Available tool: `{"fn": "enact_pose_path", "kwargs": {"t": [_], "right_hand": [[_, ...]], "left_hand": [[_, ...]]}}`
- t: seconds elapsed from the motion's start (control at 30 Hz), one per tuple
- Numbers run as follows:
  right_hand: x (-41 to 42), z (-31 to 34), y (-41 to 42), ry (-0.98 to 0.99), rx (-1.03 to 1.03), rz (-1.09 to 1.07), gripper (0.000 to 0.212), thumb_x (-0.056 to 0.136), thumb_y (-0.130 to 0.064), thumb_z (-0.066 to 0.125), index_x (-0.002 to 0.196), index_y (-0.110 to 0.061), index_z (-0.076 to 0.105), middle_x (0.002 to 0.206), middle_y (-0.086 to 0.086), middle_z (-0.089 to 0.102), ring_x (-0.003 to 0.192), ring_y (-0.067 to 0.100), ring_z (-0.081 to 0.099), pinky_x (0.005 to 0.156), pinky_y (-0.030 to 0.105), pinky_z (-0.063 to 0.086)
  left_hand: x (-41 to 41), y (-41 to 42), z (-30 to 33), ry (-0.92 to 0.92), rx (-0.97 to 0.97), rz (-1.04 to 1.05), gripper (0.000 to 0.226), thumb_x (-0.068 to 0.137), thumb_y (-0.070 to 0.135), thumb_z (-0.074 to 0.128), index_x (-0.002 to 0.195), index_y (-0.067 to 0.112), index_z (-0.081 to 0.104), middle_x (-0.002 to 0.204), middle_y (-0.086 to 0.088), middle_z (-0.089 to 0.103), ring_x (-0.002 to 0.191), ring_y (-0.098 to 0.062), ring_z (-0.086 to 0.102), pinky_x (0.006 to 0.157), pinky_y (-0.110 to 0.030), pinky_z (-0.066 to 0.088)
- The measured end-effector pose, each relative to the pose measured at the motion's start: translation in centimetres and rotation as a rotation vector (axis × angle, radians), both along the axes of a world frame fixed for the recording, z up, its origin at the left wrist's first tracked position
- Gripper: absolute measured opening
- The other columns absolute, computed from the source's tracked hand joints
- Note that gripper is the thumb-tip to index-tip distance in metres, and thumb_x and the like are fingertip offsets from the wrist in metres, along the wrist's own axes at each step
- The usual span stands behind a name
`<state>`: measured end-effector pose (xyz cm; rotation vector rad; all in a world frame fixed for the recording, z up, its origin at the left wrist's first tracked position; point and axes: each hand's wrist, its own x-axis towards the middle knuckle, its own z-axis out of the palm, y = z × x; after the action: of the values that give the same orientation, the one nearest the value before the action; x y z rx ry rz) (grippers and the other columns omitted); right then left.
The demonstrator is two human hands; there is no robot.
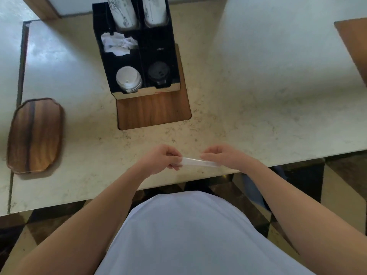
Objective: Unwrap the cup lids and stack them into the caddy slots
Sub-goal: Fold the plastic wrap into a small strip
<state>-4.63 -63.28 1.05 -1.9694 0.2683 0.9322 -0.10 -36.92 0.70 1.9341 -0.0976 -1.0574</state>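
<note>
You hold a thin strip of clear plastic wrap (195, 162) stretched between your two hands just above the near edge of the counter (258, 108). Your left hand (161, 158) has its fingers curled round the left end of the wrap, and your right hand (222, 156) pinches the right end, fingers bent over it. The wrap is blurred, so you cannot tell whether a lid is inside it.

Straight ahead, further back on the counter, stands the black caddy (137, 56). In its near left slot sits a stack of white lids (128, 78); in the near right slot sits a stack of black lids (158, 73). Behind the white lids, a middle slot holds crumpled white wrapping (117, 43). The two far slots hold upright stacks of paper cups (137, 10) with a grey pattern.

The caddy rests on a wooden board (153, 111) whose bare near part reaches toward you. Well off to your left lies an oblong wooden tray (34, 135) near the counter's edge. Below your arms shows your white shirt (188, 235), and past the counter edge a dark patterned floor (297, 183).
</note>
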Motion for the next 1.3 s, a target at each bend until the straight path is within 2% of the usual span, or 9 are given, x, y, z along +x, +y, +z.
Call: {"fn": "enact_pose_path", "kwargs": {"t": [0.13, 0.23, 0.33, 0.43, 0.53, 0.6, 0.73, 0.97, 1.3], "right_hand": [[-0.3, 2.0, -0.9, -0.045, -0.085, 0.183, 0.031, 0.089, -0.063, 0.056, 0.091, -0.04, 0.077, 0.079, -0.017, 0.072, 0.067, 0.005, 0.057, 0.067, 0.024, 0.041], [-1.3, 3.0, -1.7, -0.109, -0.08, 0.096, 0.037, 0.085, -0.066, 0.054, 0.081, -0.036, 0.075, 0.077, -0.009, 0.075, 0.051, 0.009, 0.05, 0.058, 0.029, 0.042], [-2.8, 3.8, -2.7, -0.175, -0.07, -0.105, 0.038, 0.082, -0.071, 0.057, 0.081, -0.038, 0.075, 0.078, -0.003, 0.075, 0.063, 0.022, 0.063, 0.064, 0.031, 0.048], [-4.9, 4.6, -3.0, -0.164, -0.037, -0.314, 0.035, 0.078, -0.071, 0.062, 0.082, -0.038, 0.076, 0.079, -0.005, 0.075, 0.069, 0.014, 0.069, 0.069, 0.031, 0.054], [-7.3, 5.0, -2.7, -0.144, -0.029, -0.485, 0.047, 0.077, -0.067, 0.066, 0.086, -0.022, 0.076, 0.076, -0.001, 0.074, 0.065, 0.018, 0.067, 0.066, 0.029, 0.053], [-8.8, 5.5, -2.7, -0.124, -0.037, -0.527, 0.042, 0.082, -0.059, 0.068, 0.086, -0.019, 0.077, 0.073, -0.004, 0.073, 0.061, 0.012, 0.065, 0.063, 0.025, 0.05], [-12.1, 6.0, -3.1, -0.101, 0.051, -0.631, 0.016, 0.092, -0.037, 0.071, 0.094, -0.024, 0.08, 0.091, -0.003, 0.078, 0.084, 0.012, 0.073, 0.074, 0.017, 0.056], [-17.1, 5.9, -3.5, -0.103, 0.205, -0.81, 0.019, 0.093, -0.037, 0.07, 0.093, -0.022, 0.081, 0.08, -0.008, 0.071, 0.074, 0.005, 0.066, 0.078, 0.02, 0.053], [-23.6, 6.0, -7.3, -0.105, 0.217, -0.946, 0.011, 0.093, -0.027, 0.072, 0.096, -0.024, 0.081, 0.096, -0.01, 0.074, 0.089, 0.008, 0.068, 0.075, 0.014, 0.051]], "left_hand": [[0.0, -4.8, 1.5, -0.087, -0.047, -0.151, 0.01, 0.097, 0.02, 0.065, 0.099, 0.021, 0.075, 0.084, 0.01, 0.078, 0.078, -0.007, 0.074, 0.072, -0.021, 0.056], [0.3, -7.4, 2.6, -0.077, -0.137, -0.116, 0.01, 0.097, 0.026, 0.066, 0.099, 0.019, 0.073, 0.084, 0.004, 0.078, 0.078, -0.013, 0.074, 0.071, -0.027, 0.058], [1.2, -9.2, 3.3, -0.023, -0.189, -0.2, 0.015, 0.094, 0.033, 0.071, 0.097, 0.018, 0.072, 0.086, -0.002, 0.08, 0.08, -0.019, 0.075, 0.071, -0.028, 0.057], [1.7, -10.9, 3.6, -0.014, -0.215, -0.301, 0.013, 0.094, 0.028, 0.073, 0.095, 0.015, 0.071, 0.082, -0.004, 0.08, 0.075, -0.018, 0.074, 0.067, -0.026, 0.055], [1.6, -11.9, 3.8, 0.003, -0.253, -0.361, 0.01, 0.096, 0.021, 0.07, 0.098, 0.011, 0.071, 0.08, -0.006, 0.079, 0.071, -0.016, 0.073, 0.066, -0.024, 0.057], [1.4, -12.1, 3.8, 0.025, -0.27, -0.383, 0.008, 0.097, 0.016, 0.068, 0.097, 0.009, 0.071, 0.078, -0.008, 0.079, 0.068, -0.016, 0.071, 0.065, -0.025, 0.057], [0.9, -12.2, 3.7, 0.071, -0.282, -0.41, 0.011, 0.097, 0.011, 0.067, 0.1, 0.002, 0.071, 0.08, -0.014, 0.077, 0.069, -0.021, 0.069, 0.067, -0.029, 0.055], [-0.5, -14.2, 3.9, 0.09, -0.275, -0.469, 0.012, 0.1, 0.006, 0.06, 0.096, 0.0, 0.069, 0.071, -0.01, 0.074, 0.064, -0.02, 0.065, 0.067, -0.032, 0.051], [-3.2, -19.9, 3.3, 0.053, -0.248, -0.605, 0.02, 0.1, 0.015, 0.061, 0.081, 0.012, 0.067, 0.074, -0.01, 0.075, 0.064, -0.017, 0.066, 0.068, -0.032, 0.053]]}}
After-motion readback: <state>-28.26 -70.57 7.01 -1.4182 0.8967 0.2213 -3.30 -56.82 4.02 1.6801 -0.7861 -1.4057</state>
